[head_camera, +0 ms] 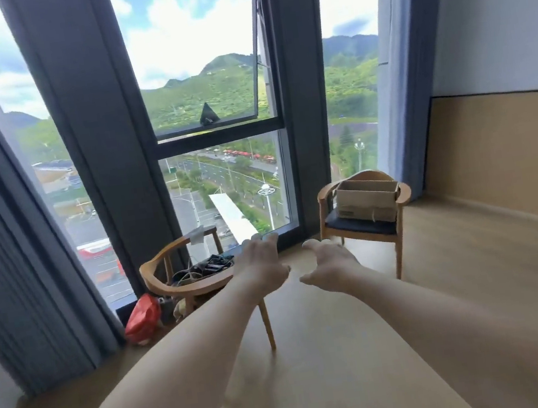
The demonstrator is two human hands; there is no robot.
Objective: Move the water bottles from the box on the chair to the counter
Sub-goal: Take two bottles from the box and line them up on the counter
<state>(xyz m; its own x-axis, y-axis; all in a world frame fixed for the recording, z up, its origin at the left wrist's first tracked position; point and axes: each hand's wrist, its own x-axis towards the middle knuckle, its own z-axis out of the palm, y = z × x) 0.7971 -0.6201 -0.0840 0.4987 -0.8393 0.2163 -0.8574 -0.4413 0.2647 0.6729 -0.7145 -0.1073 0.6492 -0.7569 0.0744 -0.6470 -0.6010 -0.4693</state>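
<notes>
Cardboard box [368, 200] sits open-topped on the far chair [363, 221], ready for reaching in; my left hand [262, 263] and right hand [328, 264] hover well short, spread wide, empty.

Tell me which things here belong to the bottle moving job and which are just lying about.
For the job: cardboard box, the chair under it, left hand, right hand. No bottles or counter visible.

Lying about: second chair holding cables, red bag on the floor.

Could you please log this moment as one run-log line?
left hand: open, empty | right hand: open, empty | box: on chair, untouched | bottles: unseen
</notes>
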